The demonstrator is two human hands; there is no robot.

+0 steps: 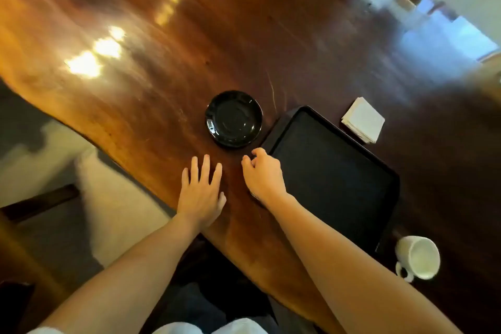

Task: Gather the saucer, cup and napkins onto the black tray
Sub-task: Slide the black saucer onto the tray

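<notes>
Saucer (234,119), black and glossy, round with a shallow well and raised rim, lying flat on the table (135,62) just left of the black tray (333,171), apart from it by a narrow strip of wood. Judged stiff, fairly light, breakable and slick under the glaze; the rim is the likely place to take hold, thumb above and fingers slid beneath its near edge. Tray: matte, rectangular, rounded corners, low raised lip, nothing on it; probably rigid plastic. Napkins (363,120): a small square stack of white paper just beyond the tray's far right edge; soft, very light, liable to fan apart unless pinched through the whole stack. Cup (418,257): white ceramic with a loop handle, lying on its side at the tray's near right corner, mouth toward the camera; hard, fragile, best taken by handle or body. Left hand (201,192): flat, fingers spread, on or just over the table near the saucer, holding nothing. Right hand (264,175): fingers loosely curled, empty, at the tray's near left edge, close to the saucer. Table: polished reddish wood with an irregular natural edge and bright reflections
</notes>
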